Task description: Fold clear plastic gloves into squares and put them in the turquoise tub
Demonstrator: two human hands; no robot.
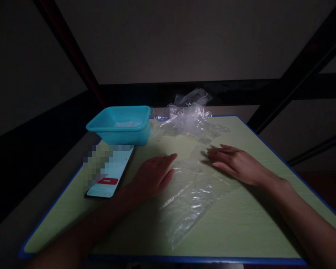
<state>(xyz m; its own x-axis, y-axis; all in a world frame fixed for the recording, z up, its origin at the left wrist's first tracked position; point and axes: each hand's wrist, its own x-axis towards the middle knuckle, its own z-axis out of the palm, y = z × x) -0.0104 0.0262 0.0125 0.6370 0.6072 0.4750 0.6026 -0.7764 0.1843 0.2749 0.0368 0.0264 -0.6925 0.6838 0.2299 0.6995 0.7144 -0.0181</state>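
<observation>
A clear plastic bag (pixel 196 190) lies spread out on the pale green table (pixel 249 216), between my two hands. My left hand (pixel 154 175) rests at the bag's left edge, fingers stretched forward and thumb apart, holding nothing. On the other side, my right hand (pixel 232 162) hovers or rests near the bag's upper right, its fingers extended and empty; whether it touches the plastic I cannot tell. Beyond the hands, a crumpled heap of clear plastic bags (pixel 187 119) sits at the far edge of the table.
A turquoise plastic basin (pixel 120 130) with something whitish inside stands at the far left. In front of it lies a smartphone (pixel 109 179) with its screen lit, partly blurred out. The table has a blue rim (pixel 212 259). Dark bars and a wall (pixel 184 45) rise behind.
</observation>
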